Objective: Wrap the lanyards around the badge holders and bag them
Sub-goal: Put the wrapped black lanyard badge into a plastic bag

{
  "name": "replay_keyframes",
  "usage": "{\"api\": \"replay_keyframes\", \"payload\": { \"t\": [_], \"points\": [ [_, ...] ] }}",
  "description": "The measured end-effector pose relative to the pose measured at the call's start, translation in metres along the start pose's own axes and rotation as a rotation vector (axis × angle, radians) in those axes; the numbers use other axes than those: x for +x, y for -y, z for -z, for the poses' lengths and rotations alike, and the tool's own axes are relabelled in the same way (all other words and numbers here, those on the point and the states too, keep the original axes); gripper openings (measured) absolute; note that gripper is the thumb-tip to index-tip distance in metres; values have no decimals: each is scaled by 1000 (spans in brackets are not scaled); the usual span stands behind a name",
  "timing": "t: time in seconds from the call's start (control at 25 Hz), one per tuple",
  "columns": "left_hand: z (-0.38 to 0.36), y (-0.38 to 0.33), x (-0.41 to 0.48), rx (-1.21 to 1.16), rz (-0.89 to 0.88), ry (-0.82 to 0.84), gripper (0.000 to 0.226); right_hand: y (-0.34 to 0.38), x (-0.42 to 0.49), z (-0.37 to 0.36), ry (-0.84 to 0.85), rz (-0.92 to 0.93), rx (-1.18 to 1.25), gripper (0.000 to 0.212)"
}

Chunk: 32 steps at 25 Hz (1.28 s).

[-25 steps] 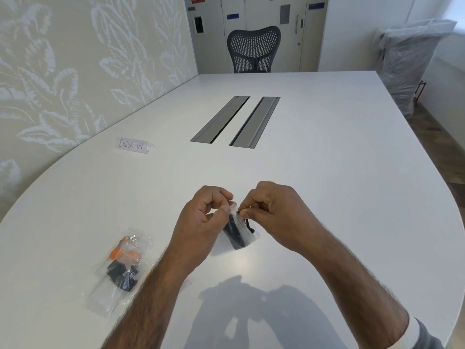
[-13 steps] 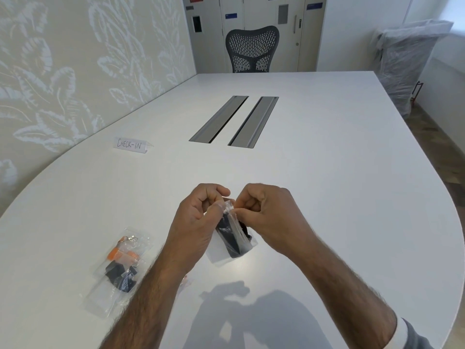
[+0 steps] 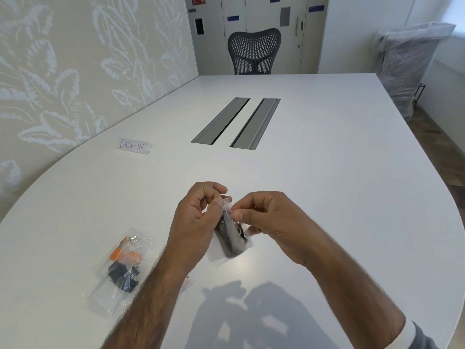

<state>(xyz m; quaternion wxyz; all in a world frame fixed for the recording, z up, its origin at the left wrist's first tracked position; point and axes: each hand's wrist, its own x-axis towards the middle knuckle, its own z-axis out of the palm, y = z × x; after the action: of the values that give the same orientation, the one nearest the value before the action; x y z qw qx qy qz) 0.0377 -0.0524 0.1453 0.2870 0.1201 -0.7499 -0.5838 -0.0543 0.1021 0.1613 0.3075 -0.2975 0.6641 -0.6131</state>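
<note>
Two hands, my left hand (image 3: 198, 217) and right hand (image 3: 266, 217), pinch one clear bag (image 3: 230, 238) (dark lanyard inside); filled bags (image 3: 120, 268) lie left of them.

Filled bags (image 3: 122, 269) lie on bench (image 3: 327, 159) nr front-left edge. Check-in sign (image 3: 134, 145) stands twd left edge, behind them. Cable slots (image 3: 236, 123) at bench ctr; chair (image 3: 254, 52) beyond far edge.

A large white desk (image 3: 327, 159) with a rounded near edge fills the room; two grey slots (image 3: 236, 122) run side by side along its middle; a dark mesh chair (image 3: 254, 52) stands at the far end before pale doors (image 3: 271, 34); leaf-patterned wallpaper (image 3: 63, 71) covers the left wall; a plastic-wrapped object (image 3: 407, 64) stands at the right on brown floor (image 3: 440, 147).
</note>
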Motion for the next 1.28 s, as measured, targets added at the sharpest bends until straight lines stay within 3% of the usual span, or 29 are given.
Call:
{"api": "replay_keyframes", "payload": {
  "t": [0.16,0.36,0.56,0.64,0.84,1.16,1.28],
  "points": [
    [1,4,1,11,-11,-49,12,-6,-3,4,9,-100,261,20],
    [-7,-3,-5,69,-125,-6,7,-7,-3,-2,-42,-119,92,14],
    [-11,1,-10,71,-118,34,9,-2,-2,-15,-277,-6,-357,7],
    [-10,2,-9,34,-91,5,9,-2,-3,-14,-293,-14,-349,10],
    [-5,6,-5,15,-72,-40,11,2,-6,0,-58,-89,-147,7],
    [-8,6,-4,-42,-81,22,7,8,-6,10,-174,-82,-24,19],
    [-9,4,-5,20,-112,51,7,10,-6,8,-242,-57,-196,23]
  ]
}}
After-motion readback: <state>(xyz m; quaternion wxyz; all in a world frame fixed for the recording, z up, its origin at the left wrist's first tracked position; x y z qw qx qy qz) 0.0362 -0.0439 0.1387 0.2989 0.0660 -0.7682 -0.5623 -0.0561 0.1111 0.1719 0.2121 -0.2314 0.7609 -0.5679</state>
